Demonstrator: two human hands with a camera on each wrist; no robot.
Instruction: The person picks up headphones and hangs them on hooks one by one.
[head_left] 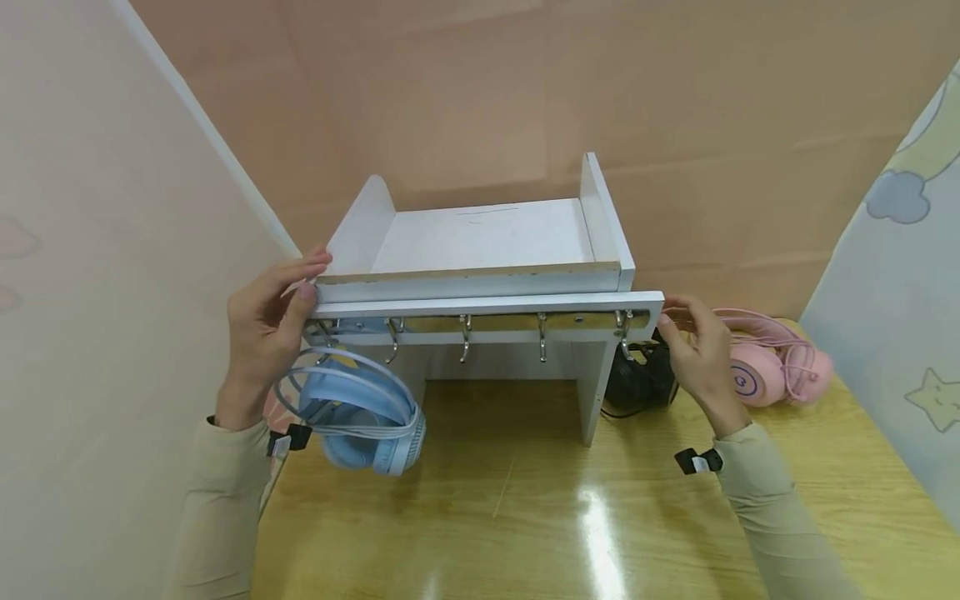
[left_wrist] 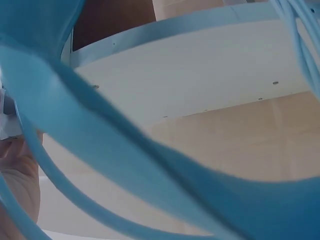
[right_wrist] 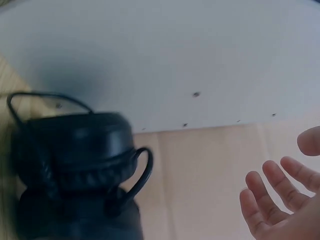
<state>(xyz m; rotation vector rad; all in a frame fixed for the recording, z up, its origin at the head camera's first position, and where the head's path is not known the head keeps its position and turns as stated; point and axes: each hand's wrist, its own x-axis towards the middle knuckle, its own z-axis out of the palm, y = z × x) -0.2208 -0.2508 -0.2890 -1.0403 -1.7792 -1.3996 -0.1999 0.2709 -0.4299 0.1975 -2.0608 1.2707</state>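
Note:
A white rail with several metal hooks [head_left: 480, 325] runs along the front of a small white shelf [head_left: 487, 237]. My left hand [head_left: 258, 321] grips the rail's left end, thumb in front and fingers up by the shelf's side panel. Blue headphones [head_left: 363, 412] with a bundled cable hang from the leftmost hook; their band [left_wrist: 115, 125] crosses the left wrist view closely. My right hand [head_left: 701, 354] is at the rail's right end, its thumb tip right at the edge. In the right wrist view, the right fingers [right_wrist: 275, 192] are loosely extended, with nothing between them and the thumb.
Black headphones [right_wrist: 75, 150] lie beside the shelf's right leg. Farther right are pink headphones [head_left: 757, 371] with a looped cable. The shelf stands on a glossy wooden table [head_left: 525, 517], with a brown wall [head_left: 465, 100] behind and a pale wall [head_left: 112, 250] at left.

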